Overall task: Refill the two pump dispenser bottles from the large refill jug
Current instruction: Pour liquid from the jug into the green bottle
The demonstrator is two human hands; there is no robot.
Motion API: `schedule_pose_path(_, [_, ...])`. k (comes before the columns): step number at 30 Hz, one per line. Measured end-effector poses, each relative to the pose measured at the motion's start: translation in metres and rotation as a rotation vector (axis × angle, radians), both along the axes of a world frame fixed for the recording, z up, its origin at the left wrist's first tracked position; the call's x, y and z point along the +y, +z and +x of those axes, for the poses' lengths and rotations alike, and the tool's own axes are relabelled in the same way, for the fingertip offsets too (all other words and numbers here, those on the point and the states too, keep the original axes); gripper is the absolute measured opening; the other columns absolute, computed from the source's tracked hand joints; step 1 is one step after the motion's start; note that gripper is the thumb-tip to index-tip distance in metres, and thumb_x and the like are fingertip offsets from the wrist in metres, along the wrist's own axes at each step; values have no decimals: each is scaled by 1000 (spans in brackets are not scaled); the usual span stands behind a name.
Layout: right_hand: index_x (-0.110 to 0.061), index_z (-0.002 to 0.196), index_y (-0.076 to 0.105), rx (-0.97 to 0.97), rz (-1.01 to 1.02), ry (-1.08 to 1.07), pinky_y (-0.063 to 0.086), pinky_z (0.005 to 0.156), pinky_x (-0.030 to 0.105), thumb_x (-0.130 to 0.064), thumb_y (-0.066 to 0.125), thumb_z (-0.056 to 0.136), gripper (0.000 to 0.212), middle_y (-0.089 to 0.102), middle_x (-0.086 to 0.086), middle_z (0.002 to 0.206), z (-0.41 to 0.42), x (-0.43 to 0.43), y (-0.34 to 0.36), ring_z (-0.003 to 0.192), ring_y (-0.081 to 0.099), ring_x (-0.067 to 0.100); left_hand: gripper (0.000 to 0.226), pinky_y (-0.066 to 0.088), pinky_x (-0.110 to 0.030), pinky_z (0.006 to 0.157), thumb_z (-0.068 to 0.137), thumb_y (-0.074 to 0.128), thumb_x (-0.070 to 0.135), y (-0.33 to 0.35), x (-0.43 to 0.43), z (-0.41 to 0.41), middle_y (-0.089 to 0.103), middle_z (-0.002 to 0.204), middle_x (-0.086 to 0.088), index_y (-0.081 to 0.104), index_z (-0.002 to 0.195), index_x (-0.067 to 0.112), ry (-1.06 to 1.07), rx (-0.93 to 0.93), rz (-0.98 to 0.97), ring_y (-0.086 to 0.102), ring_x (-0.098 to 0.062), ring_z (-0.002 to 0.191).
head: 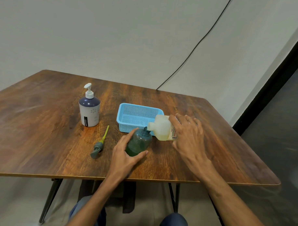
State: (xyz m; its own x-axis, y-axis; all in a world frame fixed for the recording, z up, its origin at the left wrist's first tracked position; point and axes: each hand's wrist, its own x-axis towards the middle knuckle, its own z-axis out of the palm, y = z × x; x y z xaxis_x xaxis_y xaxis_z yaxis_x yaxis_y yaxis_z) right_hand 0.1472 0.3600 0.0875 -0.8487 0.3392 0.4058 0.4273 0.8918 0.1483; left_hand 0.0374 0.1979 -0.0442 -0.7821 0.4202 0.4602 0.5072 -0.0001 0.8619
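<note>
The right hand [188, 134] grips the refill jug [161, 128] tipped almost flat, mouth pointing left, just beside the open neck of the green dispenser bottle [138, 143] gripped by the left hand [126, 154].

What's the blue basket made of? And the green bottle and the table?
The blue basket is probably plastic, matte, moulded with a mesh of small holes. The green bottle looks like tinted see-through plastic with a glossy shine, though it could be glass. The table has a wood-look top with streaky brown grain and a soft sheen. Whether it is real wood or laminate, I cannot tell.
</note>
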Motion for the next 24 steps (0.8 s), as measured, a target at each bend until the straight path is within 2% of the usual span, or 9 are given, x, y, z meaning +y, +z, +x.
schedule_pose_path(5, [-22, 143, 48, -9, 3, -3, 30, 111, 53, -17, 81, 72, 78, 49, 11, 149, 0, 1, 0, 136, 45, 37, 82, 44, -10, 97, 73, 90, 37, 2, 0, 1, 56, 131, 27, 50, 145, 38, 5, -6, -7, 52, 8, 124])
schedule_pose_path(10, [-22, 143, 47, -9, 12, -2, 30, 111, 52, -19, 81, 73, 78, 49, 11, 149, 0, 0, 1, 135, 45, 36, 84, 50, -28, 102, 72, 91, 35, 3, -1, 2, 59, 134, 17, 51, 146, 35, 2, -18, -2, 54, 0, 125])
schedule_pose_path(15, [-24, 145, 44, -20, 16, -5, 28, 114, 51, -21, 80, 75, 79, 47, 9, 151, 0, -1, 1, 138, 43, 35, 84, 51, -34, 105, 72, 91, 35, 5, -2, 4, 58, 135, 17, 51, 146, 34, 9, -26, -5, 53, 1, 126])
schedule_pose_path(24, [-23, 144, 46, -11, 4, -8, 30, 112, 53, -22, 83, 74, 79, 48, 11, 151, 0, -2, 1, 137, 44, 37, 85, 51, -34, 106, 72, 91, 33, 8, -2, 5, 58, 135, 15, 50, 147, 32, 8, -39, -10, 52, 1, 127])
